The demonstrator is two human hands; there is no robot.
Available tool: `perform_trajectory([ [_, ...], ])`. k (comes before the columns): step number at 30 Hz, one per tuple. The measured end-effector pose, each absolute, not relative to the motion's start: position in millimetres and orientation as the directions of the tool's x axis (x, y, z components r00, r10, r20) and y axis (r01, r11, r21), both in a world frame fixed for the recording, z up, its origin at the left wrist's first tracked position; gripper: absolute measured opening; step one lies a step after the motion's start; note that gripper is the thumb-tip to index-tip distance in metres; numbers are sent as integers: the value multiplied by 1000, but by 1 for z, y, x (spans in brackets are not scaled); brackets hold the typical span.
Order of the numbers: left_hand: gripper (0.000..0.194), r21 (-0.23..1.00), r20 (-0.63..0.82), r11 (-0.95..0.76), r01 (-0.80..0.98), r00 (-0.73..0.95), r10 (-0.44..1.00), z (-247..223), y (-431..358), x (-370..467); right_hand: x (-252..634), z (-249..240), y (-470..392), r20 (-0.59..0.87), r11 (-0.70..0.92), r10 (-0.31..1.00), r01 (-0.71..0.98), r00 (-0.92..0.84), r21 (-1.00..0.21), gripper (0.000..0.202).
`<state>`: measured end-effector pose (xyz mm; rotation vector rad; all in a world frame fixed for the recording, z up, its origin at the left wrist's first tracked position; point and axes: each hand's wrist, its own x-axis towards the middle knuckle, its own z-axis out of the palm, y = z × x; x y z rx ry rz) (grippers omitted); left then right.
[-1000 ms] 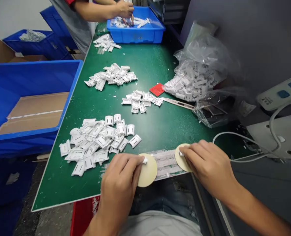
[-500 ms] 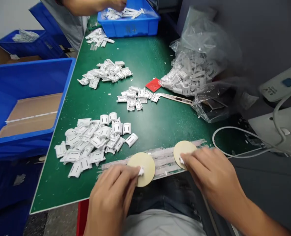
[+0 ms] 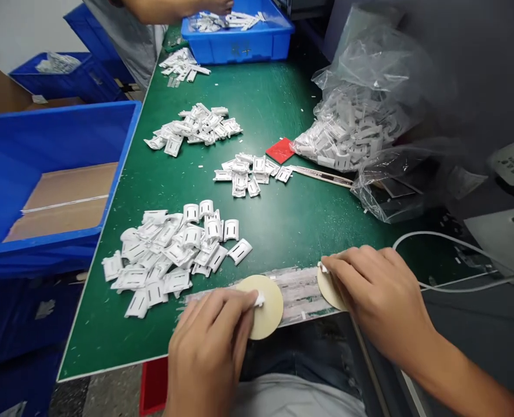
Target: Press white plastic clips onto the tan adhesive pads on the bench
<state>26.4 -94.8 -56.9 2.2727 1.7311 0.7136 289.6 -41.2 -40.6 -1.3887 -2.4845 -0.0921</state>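
Note:
My left hand is closed in a pinch on a small white plastic piece, at a round cream disc by the table's front edge. To the right, my right hand pinches another small white plastic piece at the far edge of a second cream disc, partly covered by my fingers. Both discs lie on a whitish worn strip. Left of them is a heap of curved white plastic parts with slots. My fingers hide most of both held pieces.
Smaller piles of white parts lie farther back. A red square, a thin blade-like tool and a clear bag of parts sit right. Another person's arm reaches over a blue bin. A white cable loops at right.
My right hand has shifted the white piece across its disc, from near the left middle to the far edge. My left hand stays at its disc. The whole view has moved slightly.

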Motion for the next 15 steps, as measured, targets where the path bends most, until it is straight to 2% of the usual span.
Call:
perform_trajectory([
  [5,20,430,267,-341,836,243,933,-60,-93,28,301,-38,-54,293,550,820,818,-491,-170,26],
  [10,9,407,257,-255,877,158,953,-54,-83,34,305,-42,-52,239,500,851,860,-467,-98,19],
  [15,17,394,269,-356,848,264,926,-53,-89,29,296,-37,-54,280,545,823,826,-494,-145,24],
])
